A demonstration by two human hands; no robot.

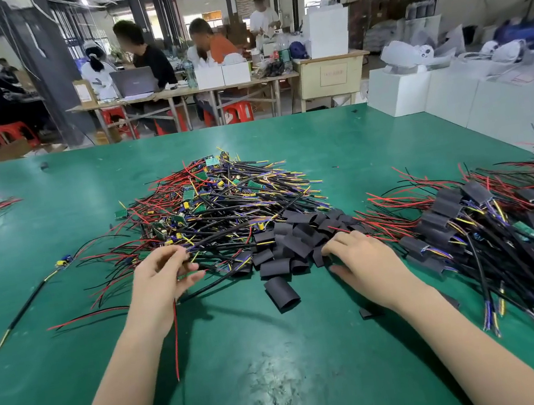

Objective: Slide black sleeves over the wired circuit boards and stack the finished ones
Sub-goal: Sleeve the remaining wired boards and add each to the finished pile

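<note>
Green table [284, 373] bears wired boards [216, 196], black sleeves [285, 244], finished stack [490, 224]

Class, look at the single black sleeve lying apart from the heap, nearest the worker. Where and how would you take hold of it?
Probably pinch the flattened black sleeve across its middle, from above: it lies flat and alone on the green table mat, both long edges exposed. The right hand is nearer.
</note>
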